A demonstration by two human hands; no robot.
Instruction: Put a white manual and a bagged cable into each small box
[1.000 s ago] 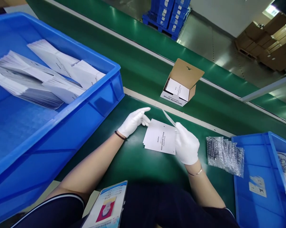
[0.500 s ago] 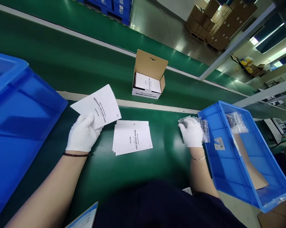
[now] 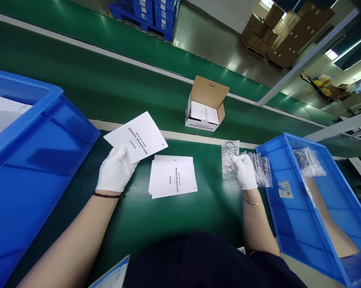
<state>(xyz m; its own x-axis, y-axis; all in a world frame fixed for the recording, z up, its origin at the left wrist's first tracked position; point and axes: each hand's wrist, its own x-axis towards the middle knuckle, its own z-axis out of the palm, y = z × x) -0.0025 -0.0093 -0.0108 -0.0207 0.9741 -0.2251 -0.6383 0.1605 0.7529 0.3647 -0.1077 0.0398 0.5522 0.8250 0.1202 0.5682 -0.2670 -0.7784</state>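
Observation:
My left hand, in a white glove, is closed on the lower edge of a white printed booklet marked Minute Stream 1000, held tilted above the bench. My right hand, also gloved, pinches the right edge of a clear bubble bag; a dark cable-like thing shows in its top. Several more bubble bags lie overlapped just right of that hand. Between my hands, a small pile of matching booklets lies on the green bench.
Beyond the booklets stands an open carton with a booklet on top inside. A blue bin with white papers rises at left. Another blue bin at right holds a bagged item and brown cardboard.
My right hand has lifted one bubble bag away from the row, slightly to the left. My left hand still holds its booklet. The whole view has shifted a little.

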